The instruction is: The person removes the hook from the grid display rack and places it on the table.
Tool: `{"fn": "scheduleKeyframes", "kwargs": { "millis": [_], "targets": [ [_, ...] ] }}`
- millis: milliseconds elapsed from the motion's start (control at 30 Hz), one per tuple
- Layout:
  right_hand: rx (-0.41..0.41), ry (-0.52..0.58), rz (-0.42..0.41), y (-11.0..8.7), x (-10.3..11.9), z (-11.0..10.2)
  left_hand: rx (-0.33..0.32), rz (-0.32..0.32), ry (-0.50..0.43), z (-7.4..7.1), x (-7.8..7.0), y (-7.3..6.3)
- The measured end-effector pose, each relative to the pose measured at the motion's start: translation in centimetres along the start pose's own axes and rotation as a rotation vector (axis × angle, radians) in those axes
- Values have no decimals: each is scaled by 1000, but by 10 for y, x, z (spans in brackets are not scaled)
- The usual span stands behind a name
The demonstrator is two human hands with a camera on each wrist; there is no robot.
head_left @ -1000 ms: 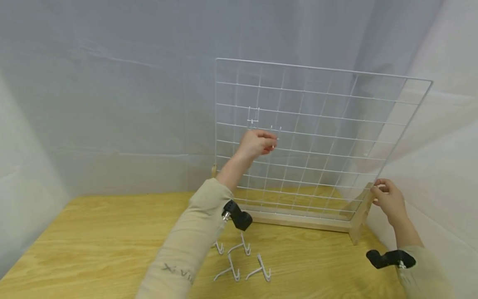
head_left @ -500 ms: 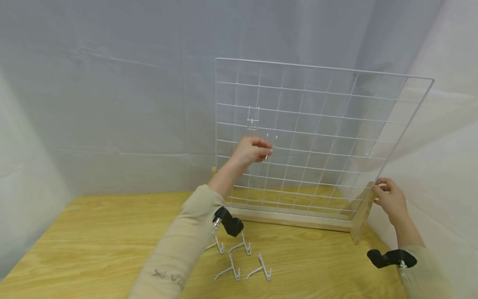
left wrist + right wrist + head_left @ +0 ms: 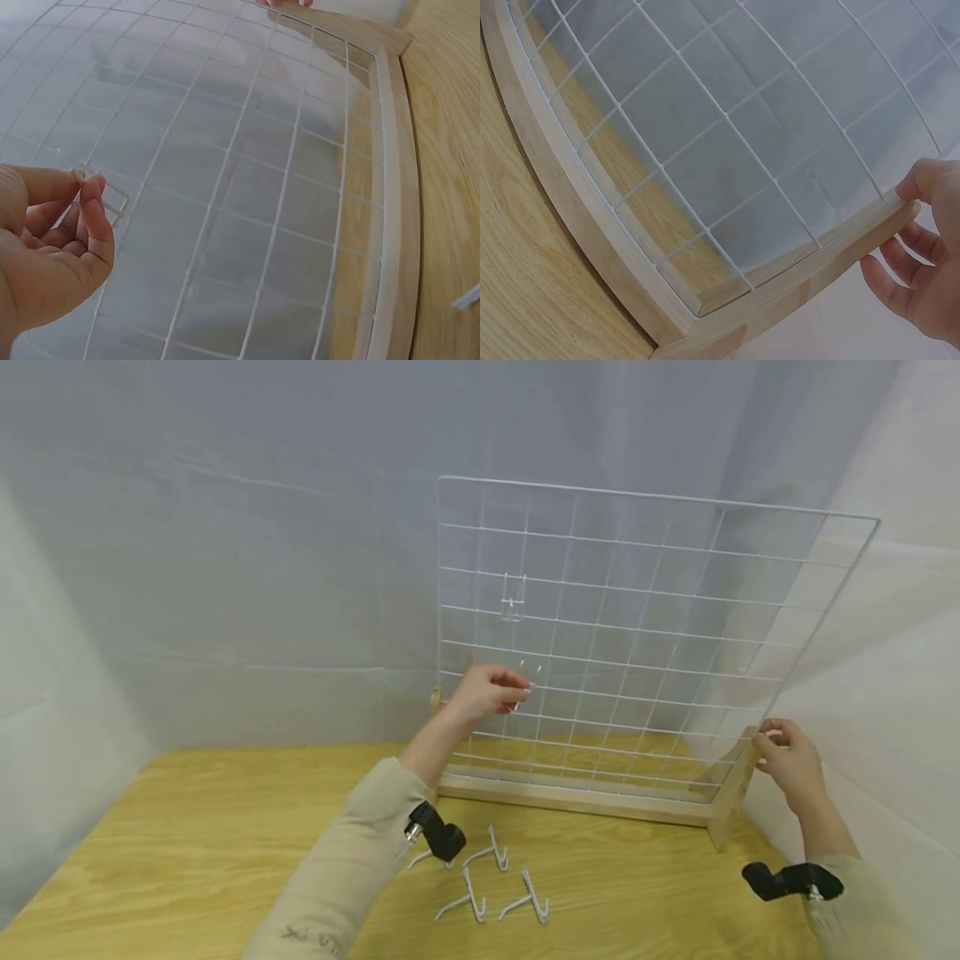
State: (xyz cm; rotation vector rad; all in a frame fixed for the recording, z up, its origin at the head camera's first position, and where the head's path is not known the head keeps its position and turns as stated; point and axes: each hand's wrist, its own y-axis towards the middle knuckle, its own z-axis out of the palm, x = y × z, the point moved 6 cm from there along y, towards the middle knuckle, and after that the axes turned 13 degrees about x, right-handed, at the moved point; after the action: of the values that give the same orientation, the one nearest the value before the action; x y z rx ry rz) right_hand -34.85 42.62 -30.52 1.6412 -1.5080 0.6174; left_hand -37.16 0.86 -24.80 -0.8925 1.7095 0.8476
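Observation:
A white wire hook (image 3: 118, 199) is pinched between the thumb and fingers of my left hand (image 3: 486, 695), in front of the white wire grid panel (image 3: 660, 496). Its two prongs point up beside the bars in the head view. Higher on the grid hangs another white hook (image 3: 512, 602). My right hand (image 3: 791, 760) holds the top of the wooden stand's right end piece (image 3: 733, 785), thumb on one side and fingers on the other in the right wrist view. The grid stands upright in the wooden base (image 3: 585, 802).
Several loose white hooks lie on the wooden table in front of the stand, among them a front right one (image 3: 531, 897). One is partly covered by the black left wrist camera (image 3: 435, 832). Pale sheeting (image 3: 262, 568) hangs behind and at both sides.
My left hand has moved down and slightly left along the grid with the hook still pinched. The right hand keeps its hold on the stand.

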Motion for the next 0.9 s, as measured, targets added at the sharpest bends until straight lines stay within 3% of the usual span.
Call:
{"fn": "scheduleKeyframes", "kwargs": {
  "millis": [233, 600, 800, 900],
  "targets": [
    [-3, -4, 2, -2, 0, 0, -22, -29, 26, -5, 16, -8],
    [-4, 4, 3, -2, 0, -1, -21, -11, 33, -7, 31, -26],
    [-2, -3, 16, -1, 0, 0, -33, 24, 55, -12, 39, -36],
    [-2, -5, 19, -2, 1, 1, -27, 76, 65, -19, 54, -33]
  ]
}}
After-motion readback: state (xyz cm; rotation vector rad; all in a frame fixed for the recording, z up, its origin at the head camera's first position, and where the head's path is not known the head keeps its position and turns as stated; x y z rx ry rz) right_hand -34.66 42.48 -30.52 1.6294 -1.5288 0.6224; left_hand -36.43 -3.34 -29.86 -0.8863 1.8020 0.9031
